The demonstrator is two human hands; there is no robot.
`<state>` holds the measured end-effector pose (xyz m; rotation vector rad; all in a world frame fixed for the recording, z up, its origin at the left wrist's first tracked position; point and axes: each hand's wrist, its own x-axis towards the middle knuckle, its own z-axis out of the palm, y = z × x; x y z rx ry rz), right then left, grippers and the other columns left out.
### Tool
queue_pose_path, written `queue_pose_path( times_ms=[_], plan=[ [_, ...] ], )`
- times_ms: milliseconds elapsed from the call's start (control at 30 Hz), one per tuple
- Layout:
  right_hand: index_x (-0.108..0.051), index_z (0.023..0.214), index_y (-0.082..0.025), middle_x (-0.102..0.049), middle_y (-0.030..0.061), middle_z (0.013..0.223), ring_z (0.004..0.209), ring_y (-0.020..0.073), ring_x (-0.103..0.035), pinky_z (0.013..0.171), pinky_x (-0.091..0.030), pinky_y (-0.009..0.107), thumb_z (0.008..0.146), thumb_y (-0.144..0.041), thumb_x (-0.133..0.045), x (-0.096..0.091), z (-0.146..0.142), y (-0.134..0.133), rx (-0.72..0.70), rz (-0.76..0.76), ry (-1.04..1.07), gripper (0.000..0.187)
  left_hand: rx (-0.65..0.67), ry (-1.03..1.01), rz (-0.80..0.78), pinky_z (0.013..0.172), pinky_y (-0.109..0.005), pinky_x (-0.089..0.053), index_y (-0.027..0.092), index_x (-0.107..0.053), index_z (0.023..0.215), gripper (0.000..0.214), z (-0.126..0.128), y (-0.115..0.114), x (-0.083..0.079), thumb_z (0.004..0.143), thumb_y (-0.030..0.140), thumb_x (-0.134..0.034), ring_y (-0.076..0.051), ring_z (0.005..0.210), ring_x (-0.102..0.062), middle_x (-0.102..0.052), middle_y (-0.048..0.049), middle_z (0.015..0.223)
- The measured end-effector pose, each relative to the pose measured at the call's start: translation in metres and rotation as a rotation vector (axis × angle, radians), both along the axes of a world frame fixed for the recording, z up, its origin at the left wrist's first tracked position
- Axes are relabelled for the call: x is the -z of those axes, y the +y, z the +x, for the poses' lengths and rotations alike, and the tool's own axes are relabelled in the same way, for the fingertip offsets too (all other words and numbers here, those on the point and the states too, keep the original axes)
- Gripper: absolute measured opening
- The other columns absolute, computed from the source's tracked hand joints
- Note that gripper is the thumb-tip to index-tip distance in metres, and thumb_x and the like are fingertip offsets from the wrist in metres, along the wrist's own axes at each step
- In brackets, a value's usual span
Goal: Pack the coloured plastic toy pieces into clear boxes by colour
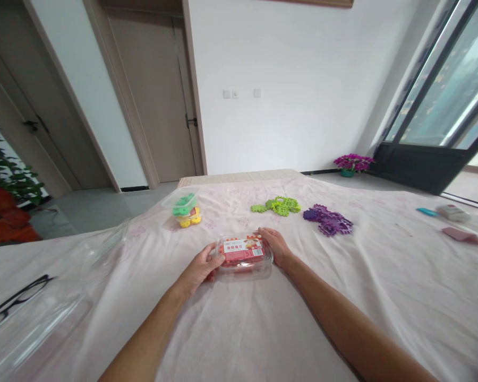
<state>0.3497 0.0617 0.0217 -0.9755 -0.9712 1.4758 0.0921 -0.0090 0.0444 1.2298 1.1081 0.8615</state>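
A clear plastic container (245,269) with a red and white label sits in front of me, red pieces showing inside it. My left hand (204,266) grips its left side, thumb on the top edge. Around the right side, the fingers of my right hand (276,246) are closed on the rim. Beyond it lies a loose pile of lime-green notched flat pieces (283,206). Purple notched pieces (330,220) are heaped farther right. To the left, a clear container with green pieces (185,205) rests on yellow pieces (190,218).
Eyeglasses (18,302) and large clear plastic packaging (43,329) lie at the left on the pink cloth (239,339). At the far right are a blue item (427,211), a whitish object (453,213) and a pink folded piece (462,235). Potted flowers (353,163) stand by the wall.
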Motion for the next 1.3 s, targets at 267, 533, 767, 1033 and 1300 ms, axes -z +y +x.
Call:
queue_pose_path(
  times_ms=[267,533,767,1033,1300],
  plan=[
    [-0.064,0.077,-0.017,-0.072,0.0051,0.069,0.061,0.0191,-0.067,0.062,-0.054,0.031,0.071,-0.048,-0.074,0.002,0.002,0.0,-0.036,0.04,0.024,0.033,-0.035,0.018,-0.089,0.046,-0.014,-0.037,0.027,-0.042,0.137,0.069,0.001,0.002,-0.001,0.077,0.048,-0.069,-0.006,0.057,-0.053,-0.058,0.0028,0.079],
    [-0.066,0.093,-0.017,-0.064,0.0015,0.064,0.053,0.0153,-0.058,0.049,-0.048,0.027,0.081,-0.06,-0.059,0.009,0.008,-0.001,0.081,0.17,-0.031,0.046,-0.048,-0.102,-0.204,0.04,-0.015,-0.037,0.022,-0.047,0.13,0.061,0.007,0.004,0.002,0.078,0.05,-0.063,-0.007,0.043,-0.053,-0.057,0.0044,0.062],
    [-0.063,0.098,-0.017,-0.054,-0.0032,0.065,0.05,0.0093,-0.052,0.043,-0.045,0.022,0.078,-0.052,-0.065,0.006,0.006,-0.005,0.068,0.14,-0.035,0.041,-0.336,-0.097,-0.034,0.056,-0.021,-0.05,0.023,-0.041,0.126,0.059,0.019,0.026,0.009,0.081,0.059,-0.056,-0.01,0.056,-0.062,-0.058,0.0037,0.07],
    [-0.063,0.096,-0.016,-0.052,-0.0045,0.062,0.047,0.0083,-0.051,0.041,-0.044,0.021,0.075,-0.044,-0.066,0.001,0.004,-0.007,0.06,0.147,-0.115,0.035,-0.656,0.324,0.327,0.105,-0.041,-0.038,0.023,-0.026,0.146,0.065,0.011,0.042,0.004,0.09,0.044,-0.05,-0.027,0.132,-0.043,-0.048,-0.0143,0.137],
    [-0.062,0.096,-0.015,-0.05,-0.0057,0.059,0.044,0.008,-0.049,0.041,-0.044,0.022,0.077,-0.042,-0.062,0.007,0.004,-0.005,0.044,0.158,-0.158,0.033,-0.159,1.188,0.673,0.116,-0.047,-0.019,0.015,-0.044,0.141,0.074,0.017,0.072,-0.014,0.087,0.066,-0.04,-0.036,0.144,-0.021,-0.03,-0.0179,0.155]
  ],
)
